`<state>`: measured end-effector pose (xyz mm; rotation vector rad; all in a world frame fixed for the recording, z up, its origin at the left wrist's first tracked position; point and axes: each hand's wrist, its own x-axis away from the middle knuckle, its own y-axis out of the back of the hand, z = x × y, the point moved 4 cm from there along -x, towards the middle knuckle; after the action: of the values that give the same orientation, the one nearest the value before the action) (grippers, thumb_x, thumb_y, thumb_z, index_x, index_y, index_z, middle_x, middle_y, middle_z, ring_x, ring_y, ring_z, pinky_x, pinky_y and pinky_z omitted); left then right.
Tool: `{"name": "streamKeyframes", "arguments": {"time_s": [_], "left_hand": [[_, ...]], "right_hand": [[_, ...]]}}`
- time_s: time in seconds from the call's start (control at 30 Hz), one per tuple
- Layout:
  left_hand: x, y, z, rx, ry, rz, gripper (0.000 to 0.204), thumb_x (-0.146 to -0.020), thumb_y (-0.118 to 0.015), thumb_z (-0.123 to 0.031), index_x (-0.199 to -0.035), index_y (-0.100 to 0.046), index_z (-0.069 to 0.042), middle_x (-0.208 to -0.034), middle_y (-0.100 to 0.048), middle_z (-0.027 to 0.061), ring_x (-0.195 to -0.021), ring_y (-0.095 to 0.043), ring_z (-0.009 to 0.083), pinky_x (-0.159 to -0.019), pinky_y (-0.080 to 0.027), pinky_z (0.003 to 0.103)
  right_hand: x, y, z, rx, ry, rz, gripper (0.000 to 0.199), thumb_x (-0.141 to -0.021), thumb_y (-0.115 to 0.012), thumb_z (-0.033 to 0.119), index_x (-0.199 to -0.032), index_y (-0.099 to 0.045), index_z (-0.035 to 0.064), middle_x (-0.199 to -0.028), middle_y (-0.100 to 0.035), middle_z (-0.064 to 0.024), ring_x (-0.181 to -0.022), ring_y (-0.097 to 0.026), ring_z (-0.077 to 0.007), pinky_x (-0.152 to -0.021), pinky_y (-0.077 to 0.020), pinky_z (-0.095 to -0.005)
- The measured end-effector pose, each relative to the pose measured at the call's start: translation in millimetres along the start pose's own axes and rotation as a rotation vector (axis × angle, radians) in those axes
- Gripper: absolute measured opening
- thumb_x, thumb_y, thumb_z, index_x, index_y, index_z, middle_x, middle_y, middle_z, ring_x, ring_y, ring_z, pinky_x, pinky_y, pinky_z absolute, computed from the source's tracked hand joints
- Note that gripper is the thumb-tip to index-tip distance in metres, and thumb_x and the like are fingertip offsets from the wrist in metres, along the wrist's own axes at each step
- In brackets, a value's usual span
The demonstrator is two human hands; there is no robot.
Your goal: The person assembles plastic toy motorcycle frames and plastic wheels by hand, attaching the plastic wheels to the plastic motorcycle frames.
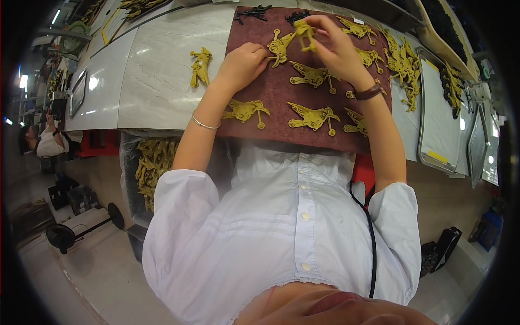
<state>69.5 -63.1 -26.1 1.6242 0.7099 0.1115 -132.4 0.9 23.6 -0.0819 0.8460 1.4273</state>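
Observation:
In my right hand, raised over the far part of the maroon mat, a yellow frame-shaped bracket is held between thumb and fingers. Just left of it, a yellow lever-like part lies on the mat. My left hand is closed, its fingertips at the left end of that part; what they pinch is hidden. Similar pointed yellow parts with small arms are spread over the mat, including one near the middle, one at the near edge and one at the left.
Another yellow part lies on the pale tabletop left of the mat. Black parts sit at the far edge. More yellow parts and a metal-rimmed tray are at right. A lined bin of yellow parts stands below left.

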Motion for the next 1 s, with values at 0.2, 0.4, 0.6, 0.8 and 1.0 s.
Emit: {"name": "streamKeyframes", "arguments": {"time_s": [0.2, 0.4, 0.6, 0.8, 1.0], "left_hand": [[-7, 21, -2, 0.933, 0.427, -0.286, 0.015, -0.093, -0.059, -0.013, -0.096, -0.065, 0.000, -0.094, -0.069, 0.0069, -0.085, -0.068, 0.0192, -0.077, -0.053, 0.029], [-25, 7, -38, 1.780, 0.537, -0.009, 0.020, -0.096, -0.056, -0.016, -0.102, -0.063, 0.001, -0.100, -0.067, 0.0089, -0.092, -0.065, 0.0170, -0.082, -0.053, 0.027], [-32, -10, -95, 1.662, 0.508, 0.316, 0.026, -0.097, -0.056, -0.021, -0.107, -0.063, 0.001, -0.104, -0.066, 0.0079, -0.093, -0.064, 0.0153, -0.083, -0.051, 0.027], [-43, 7, -118, 1.469, 0.283, 0.244, 0.032, -0.096, -0.057, -0.020, -0.120, -0.060, 0.001, -0.111, -0.065, 0.0093, -0.099, -0.061, 0.0119, -0.088, -0.048, 0.027], [-46, 4, -135, 1.432, 0.245, 0.257, 0.028, -0.097, -0.053, -0.014, -0.120, -0.059, 0.000, -0.112, -0.065, 0.0075, -0.101, -0.061, 0.0131, -0.088, -0.048, 0.028]], "right_hand": [[22, 44, -2, -0.734, -0.251, -0.112, 0.032, -0.099, -0.049, 0.014, -0.128, -0.046, 0.0004, -0.114, -0.056, -0.0079, -0.114, -0.055, -0.0196, -0.101, -0.0456, -0.0358], [51, 55, 2, -1.020, -0.459, -0.228, 0.026, -0.092, -0.063, 0.015, -0.116, -0.057, 0.0069, -0.102, -0.061, -0.0010, -0.079, -0.056, -0.0070, -0.075, -0.0487, -0.0260], [101, 78, 26, -0.414, -0.589, -0.313, 0.021, -0.086, -0.070, 0.010, -0.104, -0.060, 0.0059, -0.090, -0.062, 0.0010, -0.071, -0.058, -0.0052, -0.059, -0.0443, -0.0188], [204, 136, 21, -0.195, -0.708, -0.830, 0.016, -0.088, -0.068, 0.007, -0.101, -0.060, 0.0036, -0.086, -0.062, -0.0021, -0.070, -0.062, -0.0094, -0.055, -0.0426, -0.0191], [252, 163, 17, 0.036, -0.783, -1.149, 0.018, -0.088, -0.068, 0.010, -0.103, -0.060, 0.0029, -0.091, -0.062, -0.0036, -0.072, -0.064, -0.0110, -0.055, -0.0422, -0.0190]]}}
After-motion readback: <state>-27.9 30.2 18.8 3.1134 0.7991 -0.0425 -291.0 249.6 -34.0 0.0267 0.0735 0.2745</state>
